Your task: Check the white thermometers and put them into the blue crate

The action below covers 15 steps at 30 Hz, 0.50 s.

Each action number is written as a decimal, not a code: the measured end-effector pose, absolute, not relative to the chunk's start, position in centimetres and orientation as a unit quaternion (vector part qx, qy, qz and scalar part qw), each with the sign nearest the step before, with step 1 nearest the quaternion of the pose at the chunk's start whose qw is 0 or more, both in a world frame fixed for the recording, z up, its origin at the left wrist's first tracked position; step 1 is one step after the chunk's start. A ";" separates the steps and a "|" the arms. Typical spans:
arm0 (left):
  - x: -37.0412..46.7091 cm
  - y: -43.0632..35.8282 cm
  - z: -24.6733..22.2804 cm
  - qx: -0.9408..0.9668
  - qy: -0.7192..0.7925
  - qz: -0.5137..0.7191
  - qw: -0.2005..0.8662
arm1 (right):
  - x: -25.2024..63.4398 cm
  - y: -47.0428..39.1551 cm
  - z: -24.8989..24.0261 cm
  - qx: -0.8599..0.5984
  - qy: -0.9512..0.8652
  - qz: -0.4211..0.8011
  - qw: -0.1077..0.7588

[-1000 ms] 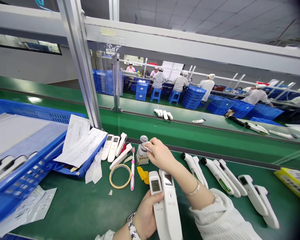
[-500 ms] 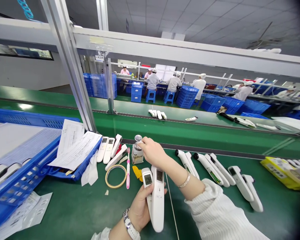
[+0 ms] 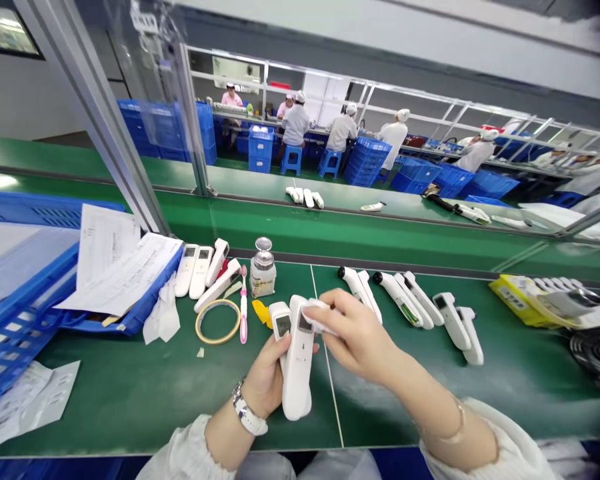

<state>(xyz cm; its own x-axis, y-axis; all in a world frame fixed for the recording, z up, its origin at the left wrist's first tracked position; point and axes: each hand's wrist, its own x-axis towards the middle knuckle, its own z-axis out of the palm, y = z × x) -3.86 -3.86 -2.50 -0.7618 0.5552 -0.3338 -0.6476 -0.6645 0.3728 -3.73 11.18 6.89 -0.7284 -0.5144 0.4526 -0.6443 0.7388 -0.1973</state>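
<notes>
Two white handheld thermometers [image 3: 297, 373] are in my left hand [image 3: 266, 377], side by side with their small screens upward. My right hand [image 3: 363, 333] pinches a white cloth [image 3: 321, 316] against the screen end of the nearer thermometer. Behind the hands stands a bottle [image 3: 263, 273] with a round metal top. A scrap of yellow material [image 3: 261, 312] lies just left of the held thermometers. Farther left are a pink and white toothbrush [image 3: 243, 307] and a roll of tape [image 3: 217, 322] lying flat.
Several white thermometers [image 3: 200, 272] lie at the back left, more [image 3: 410, 303] to the right. Blue baskets [image 3: 30, 300] with papers stand at the left, a yellow container [image 3: 520, 300] at the right. A metal post [image 3: 95, 120] rises behind. People work in the distance.
My right hand has moved from the bottle's top down to the held thermometers, and the white cloth now shows in its fingers. The camera view has tilted down.
</notes>
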 end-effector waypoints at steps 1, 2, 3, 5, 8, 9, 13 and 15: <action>-3.8 -3.8 -2.6 -0.094 0.237 0.907 0.335 | -2.9 11.2 6.3 0.326 -0.913 0.168 0.178; -3.8 -3.8 -2.7 -0.091 0.232 0.908 0.336 | -2.2 11.1 5.7 0.333 -0.913 0.161 0.172; -3.8 -3.8 -2.7 -0.087 0.226 0.910 0.336 | -1.7 10.9 5.2 0.339 -0.913 0.153 0.169; -3.8 -3.8 -2.8 -0.078 0.217 0.912 0.338 | -1.3 10.6 4.5 0.354 -0.911 0.135 0.165; -3.9 -3.8 -2.8 -0.070 0.224 0.912 0.336 | -1.3 10.4 4.2 0.367 -0.907 0.107 0.175; -3.9 -3.8 -2.8 -0.071 0.231 0.911 0.335 | -1.3 10.5 4.2 0.359 -0.909 0.101 0.184; -3.9 -3.9 -2.8 -0.080 0.240 0.907 0.337 | -1.3 10.8 4.3 0.352 -0.910 0.101 0.195; -3.9 -3.9 -2.8 -0.084 0.232 0.906 0.344 | -1.2 10.8 4.2 0.378 -0.902 0.099 0.182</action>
<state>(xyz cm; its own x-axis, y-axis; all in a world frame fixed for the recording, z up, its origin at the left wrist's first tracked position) -3.87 -3.86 -2.81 -0.7491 0.5844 -0.3122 -0.6625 -0.6553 0.3629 -1.17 10.80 4.22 -0.6478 -0.6458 0.4042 -0.7183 0.6945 -0.0417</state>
